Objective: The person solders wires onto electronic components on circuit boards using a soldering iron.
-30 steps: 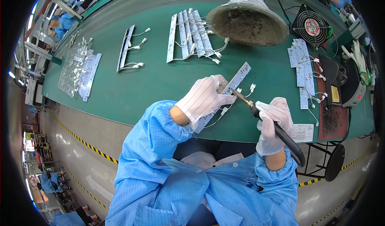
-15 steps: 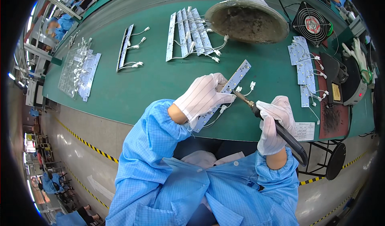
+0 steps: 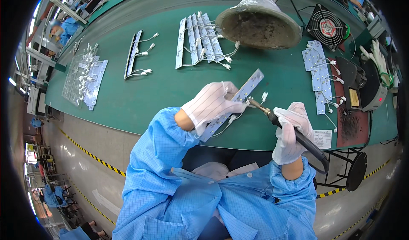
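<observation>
My left hand, in a striped white glove, is closed around the middle of a narrow white LED strip board. The board slants over the near part of the table, its upper end pointing away to the right. A white connector on a wire sits beside it. Wrapped round the handle of a soldering iron is my gloved right hand. The iron's tip is at the board's right edge, close to my left fingertips; whether it touches is too small to tell. A black sleeve and cable trail from the handle.
Wired LED boards lie at the back middle, left, far left and right. An exhaust hood overhangs the back, near a fan. A soldering station, yellow sponge and paper are right.
The view has shifted slightly. The board and my left hand have moved a little nearer and leftward, and the iron's tip has stayed at the board's edge.
</observation>
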